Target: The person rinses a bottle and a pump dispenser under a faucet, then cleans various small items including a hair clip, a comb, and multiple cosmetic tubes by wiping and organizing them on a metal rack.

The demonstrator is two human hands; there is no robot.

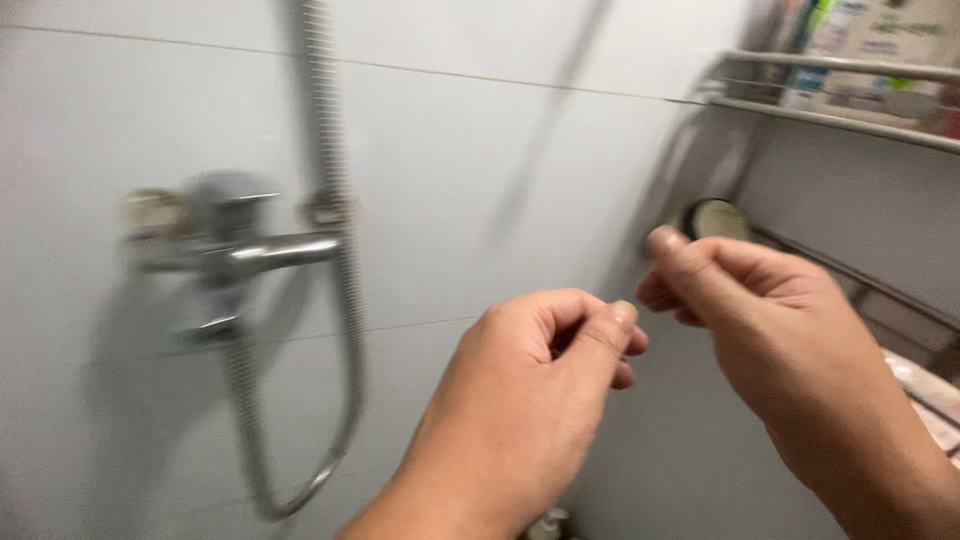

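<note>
Head view, heavily motion-blurred: both hands are raised in front of a white tiled wall (520,170) in a shower corner. Left hand (540,370) is loosely curled, thumb tip pressed against the side of the index finger as in a fine pinch; whatever sits between them is too small or too blurred to tell. Right hand (770,310) mirrors it, thumb and index closed together, remaining fingers folded, just beside the left and apart by a narrow gap. Nearest object to the right hand is a small round dark disc (712,218) on the wall behind it, close to the corner; contact cannot be confirmed. Chrome mixer tap (235,250) and its metal hose (345,330) hang well to the left, untouched. Wire shelf (840,110) with bottles sits above right. Judgement: if something thin is stretched between the two pinches, steady tension, small movements and holding the head still would serve best; the blur suggests fast motion, a risk to any fine grip.
</note>
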